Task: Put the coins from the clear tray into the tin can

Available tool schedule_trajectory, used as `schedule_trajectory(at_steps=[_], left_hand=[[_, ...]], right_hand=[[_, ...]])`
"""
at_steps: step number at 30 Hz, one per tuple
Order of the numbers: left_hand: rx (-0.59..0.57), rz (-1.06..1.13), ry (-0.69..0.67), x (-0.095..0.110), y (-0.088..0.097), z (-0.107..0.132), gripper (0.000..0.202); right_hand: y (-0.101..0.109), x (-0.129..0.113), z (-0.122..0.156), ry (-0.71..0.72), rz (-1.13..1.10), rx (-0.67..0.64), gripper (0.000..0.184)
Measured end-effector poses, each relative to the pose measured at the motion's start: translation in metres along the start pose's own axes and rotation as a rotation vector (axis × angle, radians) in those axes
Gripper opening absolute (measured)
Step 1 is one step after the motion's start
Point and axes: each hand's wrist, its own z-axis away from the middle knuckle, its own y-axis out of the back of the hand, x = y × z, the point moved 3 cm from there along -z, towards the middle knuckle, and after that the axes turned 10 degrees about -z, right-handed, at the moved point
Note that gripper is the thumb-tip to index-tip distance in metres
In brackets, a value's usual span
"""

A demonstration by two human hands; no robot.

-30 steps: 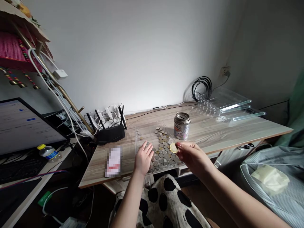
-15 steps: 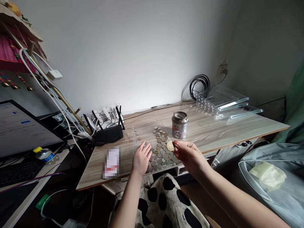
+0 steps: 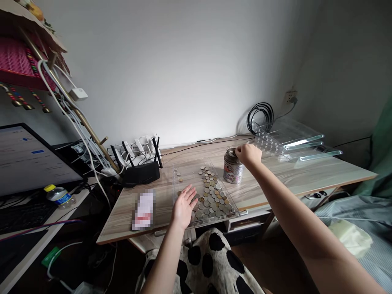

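My right hand (image 3: pixel 248 154) is at the top of a round metal coin bank (image 3: pixel 232 168), its fingers closed in a pinch by the lid. The fingers hide the coin seen in them half a second ago. The bank stands upright, with a printed pattern on its side. Palm partly up and fingers spread, my left hand (image 3: pixel 184 205) is over a clear plastic tray (image 3: pixel 189 173) and holds nothing. Many silver and gold-coloured coins (image 3: pixel 211 200) lie spread in the tray, mostly on its right side.
A black router (image 3: pixel 141 174) with antennas sits at the left back. Near it lies a blurred paper (image 3: pixel 143 210). Clear acrylic trays (image 3: pixel 301 141) and a coiled black cable (image 3: pixel 260 117) occupy the right back. A laptop (image 3: pixel 29 157) and a bottle (image 3: pixel 59 197) are on the left.
My right hand has moved up and away from above the coins to the bank's top, and the coin is out of sight. My left hand stays over the tray, turned slightly more palm-up.
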Motion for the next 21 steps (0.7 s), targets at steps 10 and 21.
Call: schedule_trajectory(at_steps=[10, 21], left_hand=[[0.077, 0.031, -0.063, 0.001, 0.003, -0.001, 0.033], [0.236, -0.018, -0.165, 0.003, 0.008, -0.001, 0.032]], right_hand=[[-0.048, -0.051, 0.080, 0.510, -0.246, -0.318, 0.034], [-0.119, -0.073, 0.147, 0.931, -0.175, -0.935, 0.048]])
